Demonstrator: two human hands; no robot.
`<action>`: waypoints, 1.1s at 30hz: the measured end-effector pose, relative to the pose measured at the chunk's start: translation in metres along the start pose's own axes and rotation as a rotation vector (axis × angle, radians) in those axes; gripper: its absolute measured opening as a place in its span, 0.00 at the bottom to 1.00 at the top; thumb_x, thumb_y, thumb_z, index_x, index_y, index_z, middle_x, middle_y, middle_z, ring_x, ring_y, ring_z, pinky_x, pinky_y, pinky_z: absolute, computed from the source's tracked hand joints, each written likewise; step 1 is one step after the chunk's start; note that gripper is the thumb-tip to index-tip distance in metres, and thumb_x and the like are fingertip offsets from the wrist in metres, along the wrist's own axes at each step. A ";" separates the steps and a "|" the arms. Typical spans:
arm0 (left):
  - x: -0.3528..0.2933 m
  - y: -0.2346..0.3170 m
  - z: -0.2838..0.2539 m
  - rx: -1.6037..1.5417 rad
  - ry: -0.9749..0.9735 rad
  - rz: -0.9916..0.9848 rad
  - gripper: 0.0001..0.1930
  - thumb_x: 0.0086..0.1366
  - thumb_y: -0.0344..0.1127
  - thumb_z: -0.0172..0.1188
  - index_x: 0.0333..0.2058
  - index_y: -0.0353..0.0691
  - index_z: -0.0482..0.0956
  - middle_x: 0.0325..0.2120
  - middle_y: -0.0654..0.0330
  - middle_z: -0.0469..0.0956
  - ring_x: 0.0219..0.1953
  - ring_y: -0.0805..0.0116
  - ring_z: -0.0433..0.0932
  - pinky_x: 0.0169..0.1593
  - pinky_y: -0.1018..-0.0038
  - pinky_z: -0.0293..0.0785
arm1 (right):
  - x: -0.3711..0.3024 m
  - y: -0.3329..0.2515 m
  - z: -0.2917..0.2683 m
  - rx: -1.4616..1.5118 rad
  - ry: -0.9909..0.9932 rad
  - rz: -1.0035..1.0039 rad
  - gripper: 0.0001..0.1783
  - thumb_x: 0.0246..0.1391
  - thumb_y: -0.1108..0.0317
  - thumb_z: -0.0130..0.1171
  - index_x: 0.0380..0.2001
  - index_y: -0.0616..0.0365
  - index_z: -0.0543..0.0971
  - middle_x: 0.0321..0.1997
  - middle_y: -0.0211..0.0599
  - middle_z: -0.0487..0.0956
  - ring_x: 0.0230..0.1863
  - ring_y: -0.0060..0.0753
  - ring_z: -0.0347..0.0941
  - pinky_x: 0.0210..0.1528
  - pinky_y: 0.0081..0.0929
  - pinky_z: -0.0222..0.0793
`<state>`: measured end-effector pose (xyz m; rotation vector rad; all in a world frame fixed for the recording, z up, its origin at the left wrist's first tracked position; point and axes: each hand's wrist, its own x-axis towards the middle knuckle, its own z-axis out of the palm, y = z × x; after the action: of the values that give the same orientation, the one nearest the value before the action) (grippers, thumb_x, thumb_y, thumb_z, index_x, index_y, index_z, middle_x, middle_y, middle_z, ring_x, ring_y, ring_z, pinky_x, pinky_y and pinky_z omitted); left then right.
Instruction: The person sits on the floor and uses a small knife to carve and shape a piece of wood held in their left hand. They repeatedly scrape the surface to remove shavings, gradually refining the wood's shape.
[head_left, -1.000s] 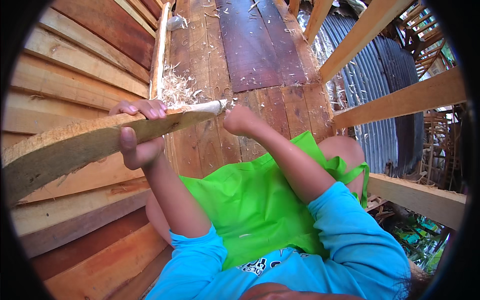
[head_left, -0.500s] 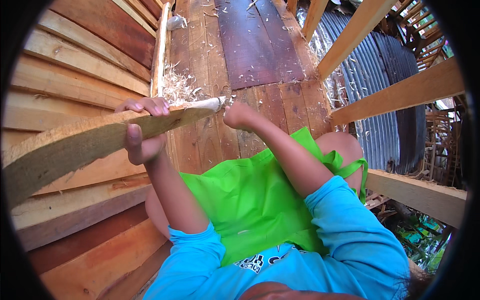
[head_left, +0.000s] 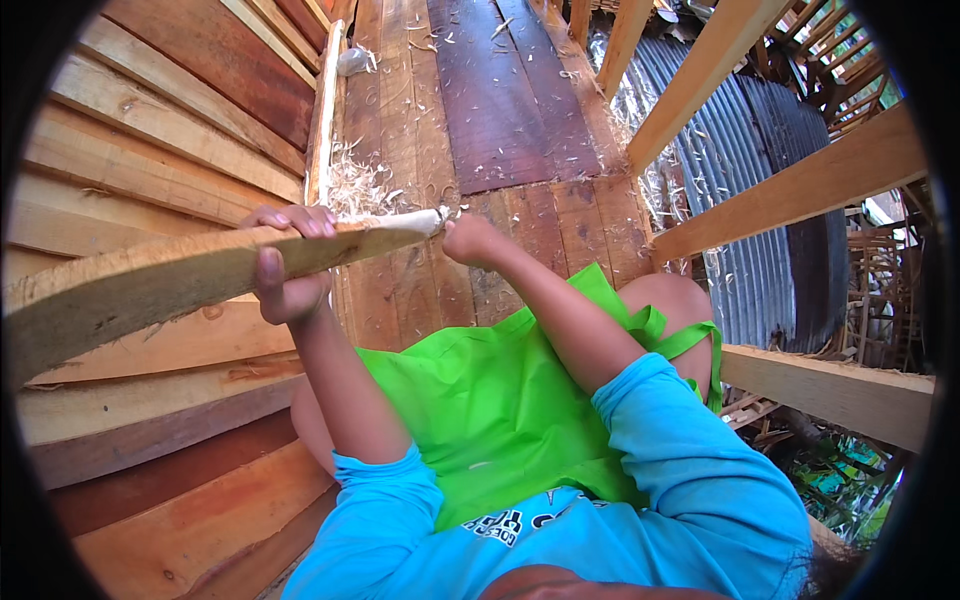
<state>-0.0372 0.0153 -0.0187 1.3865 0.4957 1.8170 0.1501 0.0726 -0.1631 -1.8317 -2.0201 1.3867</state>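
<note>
A long, curved wooden board (head_left: 150, 290) runs from the left rim toward the middle, its bark-like brown side facing me and its narrow far end pale and freshly cut. Around its middle part my left hand (head_left: 290, 265) is closed, thumb on the near side and fingers over the top edge. My right hand (head_left: 472, 242) makes a fist just beside the pale tip. Whatever that fist holds is hidden, and a few curled shavings show between it and the tip. A green apron (head_left: 480, 400) covers my lap below both hands.
Plank walls (head_left: 150, 140) rise close on the left. Wood shavings (head_left: 360, 185) are heaped on the plank floor (head_left: 420, 280) beyond the board. A small clear bag-like object (head_left: 352, 62) lies farther off. Wooden rails (head_left: 800, 190) stand on the right, with corrugated metal sheets (head_left: 735, 190) beyond.
The board's near part has swung slightly, and its tip sits a little lower in view. My right fist has shifted slightly left and down, staying beside the tip. My left hand keeps its hold.
</note>
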 end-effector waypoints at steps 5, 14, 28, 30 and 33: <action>0.000 -0.001 0.002 0.024 -0.017 -0.007 0.17 0.61 0.47 0.52 0.40 0.40 0.68 0.27 0.54 0.71 0.31 0.61 0.70 0.43 0.60 0.65 | -0.004 0.001 -0.002 -0.239 -0.100 -0.160 0.23 0.57 0.60 0.44 0.38 0.74 0.77 0.48 0.65 0.75 0.51 0.60 0.73 0.55 0.45 0.68; -0.002 0.000 -0.013 -0.008 0.040 -0.014 0.17 0.61 0.48 0.51 0.39 0.41 0.67 0.27 0.55 0.71 0.32 0.62 0.69 0.45 0.60 0.64 | -0.015 -0.003 -0.002 -0.143 -0.040 -0.036 0.25 0.60 0.58 0.42 0.42 0.73 0.77 0.48 0.64 0.75 0.50 0.59 0.73 0.54 0.45 0.69; -0.005 0.000 -0.009 -0.028 0.113 0.003 0.18 0.60 0.45 0.54 0.40 0.36 0.68 0.26 0.51 0.72 0.30 0.61 0.70 0.42 0.61 0.68 | -0.022 -0.006 -0.009 -0.107 -0.062 -0.035 0.23 0.56 0.61 0.44 0.44 0.70 0.77 0.52 0.61 0.74 0.55 0.54 0.71 0.58 0.42 0.67; -0.004 -0.001 0.002 0.003 0.043 0.001 0.18 0.60 0.46 0.54 0.40 0.37 0.67 0.26 0.52 0.72 0.31 0.61 0.70 0.43 0.61 0.67 | -0.016 0.004 0.000 -0.140 -0.064 -0.035 0.23 0.56 0.61 0.44 0.43 0.71 0.77 0.52 0.60 0.74 0.55 0.54 0.71 0.58 0.42 0.67; -0.002 -0.003 0.007 0.044 0.051 -0.029 0.17 0.60 0.48 0.52 0.39 0.41 0.67 0.26 0.55 0.71 0.32 0.62 0.69 0.45 0.61 0.65 | -0.004 0.004 -0.007 -0.222 -0.127 -0.034 0.24 0.59 0.59 0.44 0.44 0.70 0.77 0.52 0.59 0.74 0.56 0.54 0.71 0.58 0.42 0.67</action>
<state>-0.0293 0.0142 -0.0201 1.3578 0.5825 1.8313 0.1581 0.0724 -0.1599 -1.8222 -2.3432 1.3492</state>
